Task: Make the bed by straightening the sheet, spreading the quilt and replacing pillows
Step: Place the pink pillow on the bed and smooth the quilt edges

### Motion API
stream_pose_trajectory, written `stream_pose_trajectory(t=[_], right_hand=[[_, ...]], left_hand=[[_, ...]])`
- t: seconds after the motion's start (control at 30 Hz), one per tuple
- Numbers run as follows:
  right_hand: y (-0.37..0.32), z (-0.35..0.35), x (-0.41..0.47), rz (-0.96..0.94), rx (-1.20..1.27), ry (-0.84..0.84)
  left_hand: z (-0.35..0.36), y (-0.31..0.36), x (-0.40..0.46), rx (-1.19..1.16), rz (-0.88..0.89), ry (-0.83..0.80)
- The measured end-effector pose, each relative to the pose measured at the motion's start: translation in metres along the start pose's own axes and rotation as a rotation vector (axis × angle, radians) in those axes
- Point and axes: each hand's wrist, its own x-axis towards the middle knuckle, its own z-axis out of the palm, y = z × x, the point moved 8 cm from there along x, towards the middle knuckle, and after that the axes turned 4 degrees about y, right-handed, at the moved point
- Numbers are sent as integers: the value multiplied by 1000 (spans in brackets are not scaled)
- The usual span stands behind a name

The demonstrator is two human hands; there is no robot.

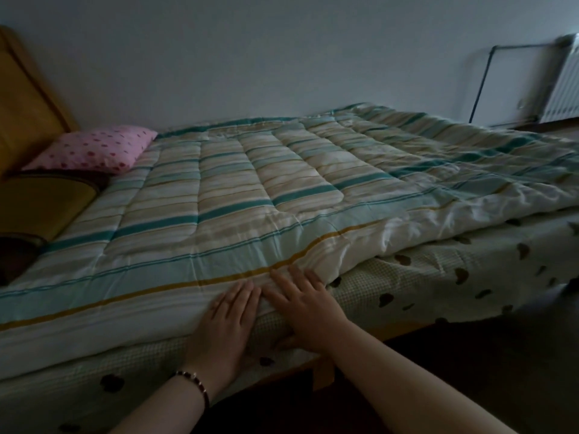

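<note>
Both hands lie flat, fingers straight, at the near edge of the bed; neither grasps anything. Left hand presses palm-down on the striped quilt, a padded cover w/ teal, beige and white bands and a mustard line running just beyond the fingertips; a dark beaded bracelet sits on the left wrist. Right hand lies just beside it, fingers spread on the quilt's hem, thumb down over the side of the mattress; the two hands nearly touch at the fingertips.

Quilt covers most of the bed beyond the hands; smooth ahead and to the left of them, rumpled and bunched to the right, where its near corner is pulled back from the edge. Under it, right of the right hand and below both wrists, shows the pale checked sheet w/ dark heart-like spots.

Far left of the left hand, at the head end: a pink pillow w/ red dots against the wall, and nearer, a yellow-green pillow w/ dark brown border; behind them an orange-brown wooden headboard. Far right beyond the quilt: a white radiator and a dark pipe on the pale wall; both blurred.
</note>
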Motion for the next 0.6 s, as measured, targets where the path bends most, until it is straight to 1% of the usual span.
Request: stream_pose_trajectory(t=[0.1, 0.2, 0.27, 0.33, 0.4, 0.47, 0.53, 0.57, 0.6], right_hand=[[16, 2, -12, -18, -17, 55], [34, 1, -27, -11, -68, 94], [47, 2, -37, 14, -85, 56], [60, 5, -48, 25, -84, -32], [68, -1, -56, 22, -49, -102], [71, -17, -56, 36, 54, -69], [81, -29, -52, 66, 70, 5], [91, -30, -50, 94, 35, 7], [97, -27, -47, 128, 6, -27]], left_hand=[[-6, 10, -1, 64, 28, 127], [-5, 18, -5, 105, 58, 169], [-7, 20, -4, 110, 51, 152], [-13, 20, 6, 61, -9, 95], [-31, 25, 23, 8, -44, 131], [-45, 35, 46, -27, -37, 165], [-50, 55, 74, -11, 22, 112], [-46, 63, 89, -9, 39, 30], [-38, 66, 95, -20, 30, -59]])
